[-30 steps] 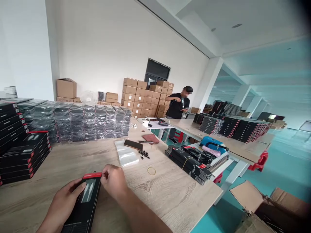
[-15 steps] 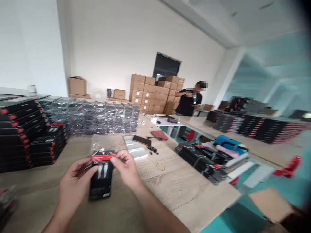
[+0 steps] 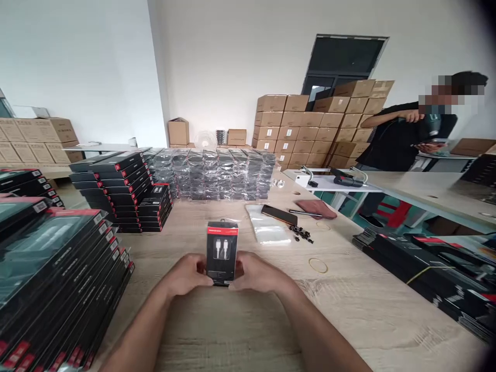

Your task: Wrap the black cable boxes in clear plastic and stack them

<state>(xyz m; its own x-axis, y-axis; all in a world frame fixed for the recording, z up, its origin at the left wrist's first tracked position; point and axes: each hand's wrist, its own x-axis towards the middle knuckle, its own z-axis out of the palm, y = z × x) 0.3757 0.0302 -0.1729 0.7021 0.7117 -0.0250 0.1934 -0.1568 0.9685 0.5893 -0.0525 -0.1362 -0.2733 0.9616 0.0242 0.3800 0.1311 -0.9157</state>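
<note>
Wooden worktable (image 3: 248, 330) below, fingers (image 3: 237, 269) of both hands (image 3: 186, 274) (image 3: 258, 274) clamp an upright black, red-topped cable box (image 3: 222, 253).

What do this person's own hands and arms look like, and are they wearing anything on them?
The left hand and right hand are bare, with no gloves, and no ring or watch shows. The left forearm and right forearm are bare too, with no sleeve in view.
</note>
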